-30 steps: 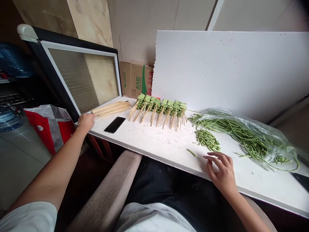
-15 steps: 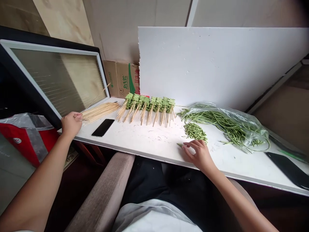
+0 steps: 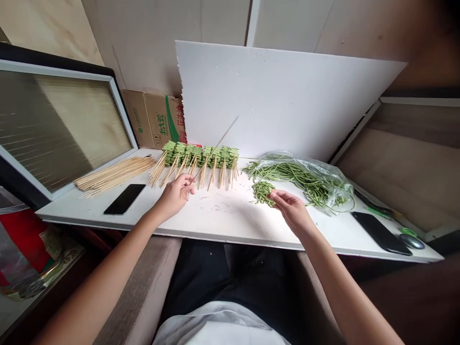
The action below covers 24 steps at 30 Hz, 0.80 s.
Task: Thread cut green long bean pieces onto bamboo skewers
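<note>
My left hand is closed on a thin bamboo skewer, which tilts up and away to the right. Its fingers hover over the table in front of a row of finished bean skewers, their sticks pointing towards me. My right hand is pinched at the near edge of a pile of cut green bean pieces. A bean piece at its fingertips is hard to make out against the pile. Loose bare skewers lie in a bundle at the left.
Long whole beans spill from a clear plastic bag at the right. A phone lies left, and a black flat object and a grey mouse lie right. A white board and a cardboard box stand behind.
My left hand has left the skewer bundle and come to the right with one skewer. My right hand has lifted from the table with its fingers pinched. The view has turned to the right.
</note>
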Tool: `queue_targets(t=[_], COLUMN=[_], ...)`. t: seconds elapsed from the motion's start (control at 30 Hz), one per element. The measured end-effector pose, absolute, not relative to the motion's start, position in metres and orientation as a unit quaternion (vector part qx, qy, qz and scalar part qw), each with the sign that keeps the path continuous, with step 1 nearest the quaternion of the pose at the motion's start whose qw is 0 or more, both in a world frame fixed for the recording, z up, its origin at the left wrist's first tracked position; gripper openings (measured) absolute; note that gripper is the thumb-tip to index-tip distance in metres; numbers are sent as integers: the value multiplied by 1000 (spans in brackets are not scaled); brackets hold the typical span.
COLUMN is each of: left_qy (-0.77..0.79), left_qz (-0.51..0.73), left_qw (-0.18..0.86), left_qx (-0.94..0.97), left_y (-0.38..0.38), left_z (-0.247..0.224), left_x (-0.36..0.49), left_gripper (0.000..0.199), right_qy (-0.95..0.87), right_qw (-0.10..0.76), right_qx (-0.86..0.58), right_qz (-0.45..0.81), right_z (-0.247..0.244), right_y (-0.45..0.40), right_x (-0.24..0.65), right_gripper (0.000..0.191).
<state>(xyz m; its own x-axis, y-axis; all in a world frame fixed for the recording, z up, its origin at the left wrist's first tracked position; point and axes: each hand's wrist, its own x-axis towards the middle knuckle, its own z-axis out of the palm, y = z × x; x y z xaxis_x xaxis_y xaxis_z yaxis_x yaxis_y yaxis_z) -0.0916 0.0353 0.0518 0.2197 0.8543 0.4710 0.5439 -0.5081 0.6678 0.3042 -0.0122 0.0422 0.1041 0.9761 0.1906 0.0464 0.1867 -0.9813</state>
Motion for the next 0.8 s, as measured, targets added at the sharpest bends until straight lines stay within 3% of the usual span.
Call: queue_targets(t=[0.1,0.27,0.4,0.63,0.8], left_qy=[429,440,456,456,452], left_qz=[391,308,311,338,335], left_qw=[227,257,256,125,36], left_qx=[782,803,794,814,826], left_y=[40,28,17,11,3], left_z=[56,37,28,40,46], left_x=[-61,-37,-36,-40,-38], left_gripper=[21,13,20,38,39], right_qy=[-449,-405,-385,-394,-406], right_qw=[616,629,638,656,680], right_qx=[-427,-386,-365,-356,-341], right_qz=[486,540,558,537,507], right_z=[53,52,49,56,63], right_y=[-13,-15,-15,-21,-25], right_x=[315,332,340,337,337], right_gripper=[37,33,28,32,32])
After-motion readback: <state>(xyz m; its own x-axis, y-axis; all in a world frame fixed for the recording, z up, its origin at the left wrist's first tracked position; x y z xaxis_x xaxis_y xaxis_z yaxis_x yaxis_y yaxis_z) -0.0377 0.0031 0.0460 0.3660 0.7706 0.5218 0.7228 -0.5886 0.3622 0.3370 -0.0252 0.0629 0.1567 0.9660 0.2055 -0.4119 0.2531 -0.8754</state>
